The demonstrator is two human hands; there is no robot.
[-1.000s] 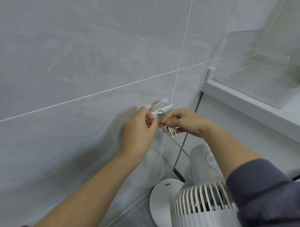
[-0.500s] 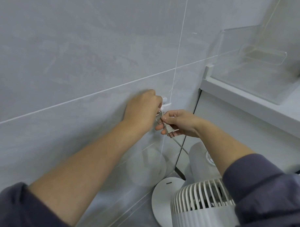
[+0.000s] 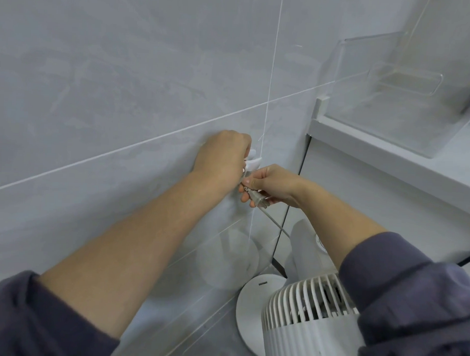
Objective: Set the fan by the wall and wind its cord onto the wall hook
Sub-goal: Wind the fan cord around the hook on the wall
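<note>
A white fan [image 3: 309,316] stands on its round base [image 3: 250,309] on the floor close to the grey tiled wall. Its grey cord [image 3: 273,223] runs up from behind the fan to a white wall hook [image 3: 253,162]. My left hand [image 3: 224,158] is closed over the hook and hides the coils wound there. My right hand [image 3: 271,183] sits just below and to the right, pinching the cord's plug [image 3: 258,198] between thumb and fingers.
A white counter [image 3: 389,159] juts from the wall at the right, with a clear plastic bin [image 3: 391,84] on top. A white cabinet front [image 3: 387,209] stands below it, beside the fan. The tiled wall [image 3: 111,93] fills the left.
My left hand has moved up from beside the coils to cover the hook. My right hand has stayed under the hook with the plug. The view has shifted slightly downward.
</note>
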